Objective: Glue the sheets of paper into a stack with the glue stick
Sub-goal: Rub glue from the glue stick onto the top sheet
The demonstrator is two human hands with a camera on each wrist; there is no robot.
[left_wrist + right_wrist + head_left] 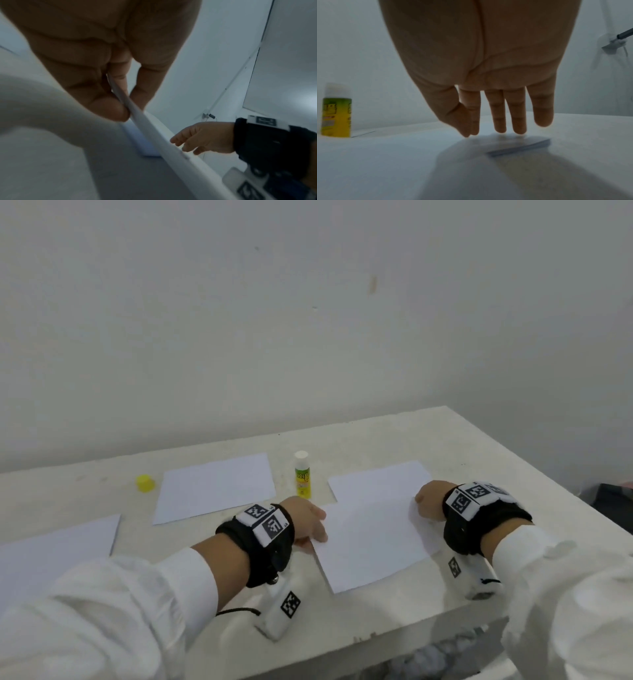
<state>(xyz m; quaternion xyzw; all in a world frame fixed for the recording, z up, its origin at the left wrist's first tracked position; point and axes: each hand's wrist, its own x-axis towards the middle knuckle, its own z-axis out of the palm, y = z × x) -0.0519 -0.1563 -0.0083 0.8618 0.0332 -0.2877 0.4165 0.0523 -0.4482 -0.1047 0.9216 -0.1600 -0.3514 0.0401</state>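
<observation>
Head view, table: a pale stone-look table (394, 436) stands against a white wall (308, 320).
Head view, held sheet: a white sheet of paper (373, 546) is held between the two hands, lying askew over another sheet (380, 479) on the right part of the table.
Head view, left hand: the left hand (305, 522) grips the held sheet's left edge.
Head view, right hand: the right hand (430, 501) is at the sheet's right edge, fingers hidden under the knuckles.
Head view, glue stick: the glue stick (302, 474) stands upright and uncapped, between the middle sheet (214, 487) and the right-hand sheets, apart from both hands.
Head view, cap: a yellow cap (145, 483) sits left of the middle sheet.
Head view, far-left sheet: one more sheet (58, 542) lies at the left edge.
Left wrist view, grip: thumb and fingers (109, 108) are pinched together on the sheet's edge (154, 129), which lifts off the table.
Left wrist view, right hand: it shows opposite (204, 136), fingers bent down at the sheet's far side; contact is unclear.
Right wrist view, grip: the fingers (500, 112) hang straight and slightly apart, tips at the paper (402, 155); I cannot tell whether they touch it.
Right wrist view, glue stick: it stands at the far left (336, 111), well apart from the hand.
</observation>
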